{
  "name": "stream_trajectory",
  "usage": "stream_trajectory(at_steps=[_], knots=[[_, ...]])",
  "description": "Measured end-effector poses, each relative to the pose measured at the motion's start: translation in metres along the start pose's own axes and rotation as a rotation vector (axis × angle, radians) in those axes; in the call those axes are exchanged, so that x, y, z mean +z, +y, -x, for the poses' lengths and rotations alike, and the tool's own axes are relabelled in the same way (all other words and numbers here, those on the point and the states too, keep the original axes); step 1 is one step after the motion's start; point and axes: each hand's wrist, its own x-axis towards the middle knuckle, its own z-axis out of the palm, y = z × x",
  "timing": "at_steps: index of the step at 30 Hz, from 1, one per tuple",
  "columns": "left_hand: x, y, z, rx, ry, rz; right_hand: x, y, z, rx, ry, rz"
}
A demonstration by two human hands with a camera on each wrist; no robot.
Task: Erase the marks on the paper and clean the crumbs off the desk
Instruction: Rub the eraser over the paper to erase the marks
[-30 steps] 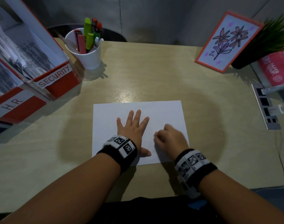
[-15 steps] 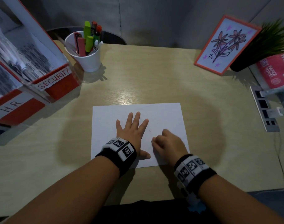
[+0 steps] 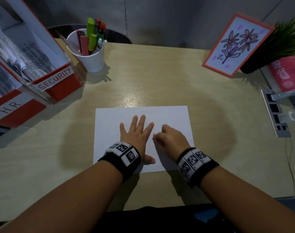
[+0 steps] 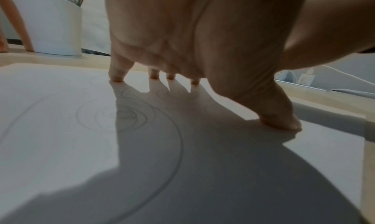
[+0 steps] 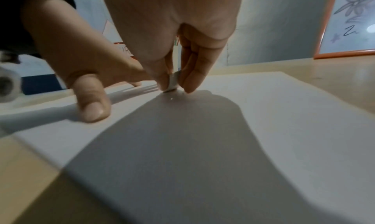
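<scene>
A white sheet of paper (image 3: 173,118) lies flat on the wooden desk (image 3: 160,78). My left hand (image 3: 136,133) presses on it with fingers spread and straight, fingertips (image 4: 116,78) down. Faint pencil circles (image 4: 125,115) show on the paper (image 4: 50,131) under that hand. My right hand (image 3: 170,138) sits just right of it and pinches a small white eraser (image 5: 172,83) between thumb and fingers, its lower edge touching the paper (image 5: 284,115). A tiny crumb (image 5: 171,98) lies just below the eraser.
A white cup of markers (image 3: 89,54) stands at the back left beside red file boxes (image 3: 56,84) labelled SECURITY and H.R. A framed flower drawing (image 3: 235,44), a plant (image 3: 287,41) and a red paper towel pack (image 3: 287,73) are back right. A power strip (image 3: 276,118) lies at the right edge.
My right hand with the eraser has slid a little leftward and up the sheet, closer to the left hand. The left hand stays pressed on the paper.
</scene>
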Motion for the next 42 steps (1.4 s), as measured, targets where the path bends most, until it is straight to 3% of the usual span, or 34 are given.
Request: stream_trajectory(at_steps=[7, 12, 19, 23, 26, 31, 36, 40, 42], knots=[[0.001, 0.000, 0.000, -0.002, -0.009, -0.003, 0.001, 0.007, 0.043, 0.085, -0.079, -0.038], [-0.001, 0.000, 0.001, -0.004, -0.001, -0.003, 0.000, 0.000, 0.001, 0.019, 0.006, -0.021], [0.000, 0.000, -0.001, -0.003, -0.022, -0.006, -0.001, 0.012, 0.048, 0.075, -0.113, -0.040], [0.000, 0.001, 0.000, -0.004, -0.017, -0.006, -0.001, 0.003, 0.018, -0.007, -0.090, -0.012], [-0.001, 0.001, 0.000, -0.006, -0.015, -0.002, -0.001, -0.001, 0.013, 0.034, -0.082, -0.024], [-0.008, 0.007, 0.000, -0.013, -0.005, -0.044, 0.000, 0.018, 0.051, 0.088, -0.131, -0.078], [-0.009, 0.026, -0.006, -0.070, -0.023, -0.001, 0.005, 0.017, 0.047, 0.065, -0.073, -0.089], [0.004, 0.031, -0.006, -0.107, -0.011, 0.017, 0.003, 0.016, 0.052, 0.095, -0.142, -0.115], [0.007, 0.030, -0.006, -0.103, -0.015, 0.034, -0.002, 0.028, 0.043, 0.147, -0.082, -0.070]])
